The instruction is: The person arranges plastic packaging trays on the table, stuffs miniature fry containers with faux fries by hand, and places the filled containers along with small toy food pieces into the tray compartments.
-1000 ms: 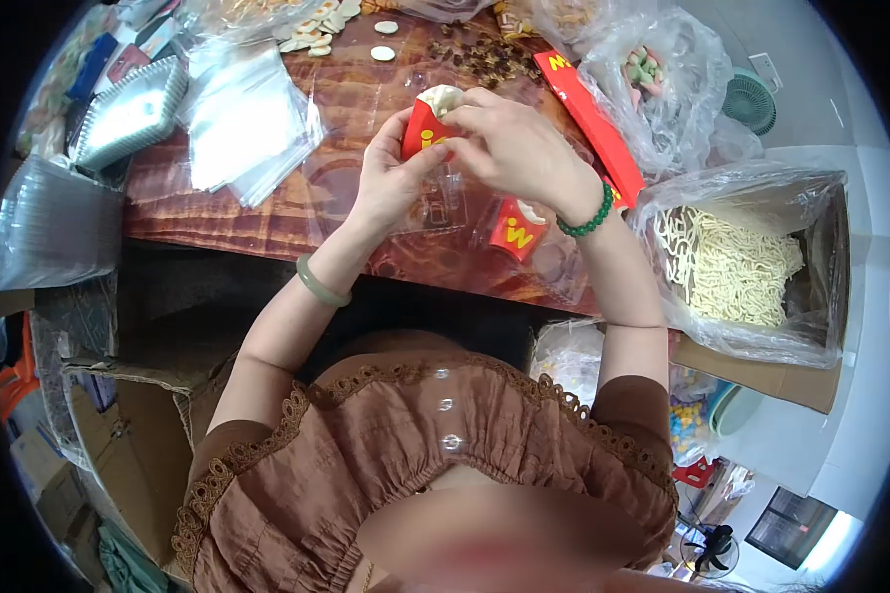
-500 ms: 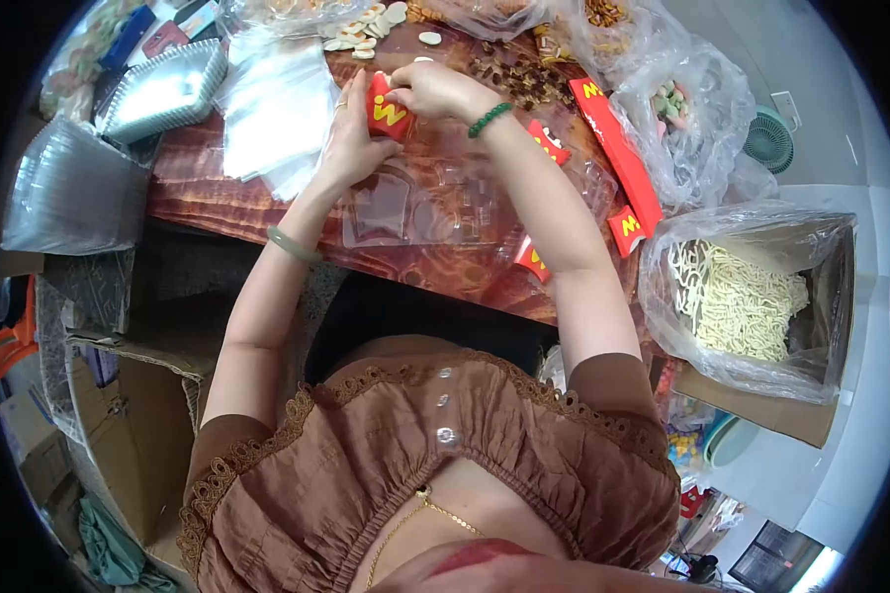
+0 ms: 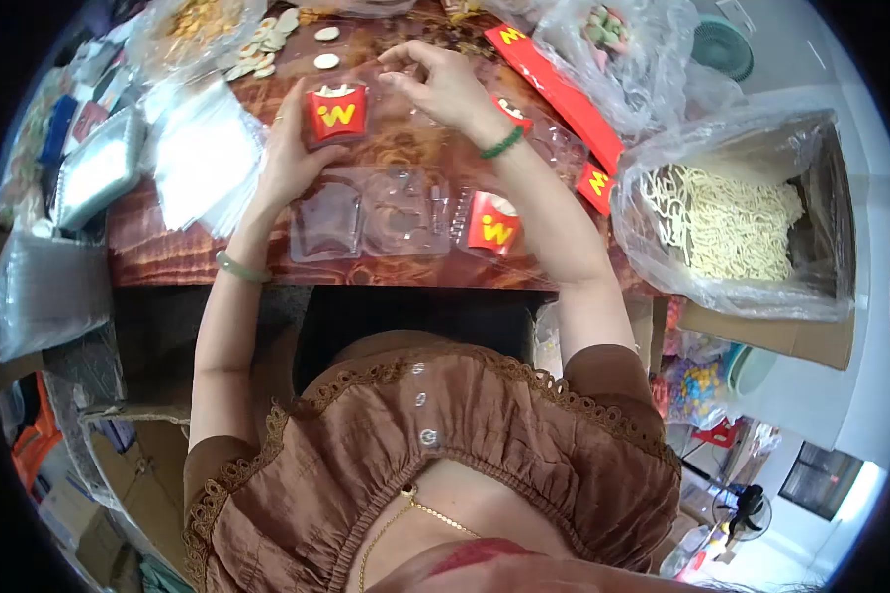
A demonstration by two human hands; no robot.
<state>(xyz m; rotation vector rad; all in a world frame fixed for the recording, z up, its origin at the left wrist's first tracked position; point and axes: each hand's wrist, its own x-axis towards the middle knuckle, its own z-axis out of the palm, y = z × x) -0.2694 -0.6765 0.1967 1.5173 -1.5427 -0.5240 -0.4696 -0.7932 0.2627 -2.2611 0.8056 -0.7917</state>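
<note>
My left hand [image 3: 289,163] rests at the left side of a small red carton [image 3: 336,113] with yellow lettering and pale sticks on top, its thumb and fingers spread around the lower left corner. To the right of that carton, my right hand [image 3: 438,87] is raised with bent fingers apart and nothing visible between them. A clear plastic tray [image 3: 326,219] lies below the hands. Another red carton [image 3: 492,223] sits at its right part. Near my right wrist, a third carton [image 3: 510,111] is partly hidden.
Clear bags [image 3: 196,153] and stacked plastic containers [image 3: 54,287] lie at left. White oval pieces [image 3: 267,44] are at the back. A long red strip [image 3: 554,97] and another red carton [image 3: 595,185] lie right, beside a lined box [image 3: 811,296] of pale sticks.
The red carton that both hands held half a second ago now has only my left hand around its side. My right hand has come away from it to the right.
</note>
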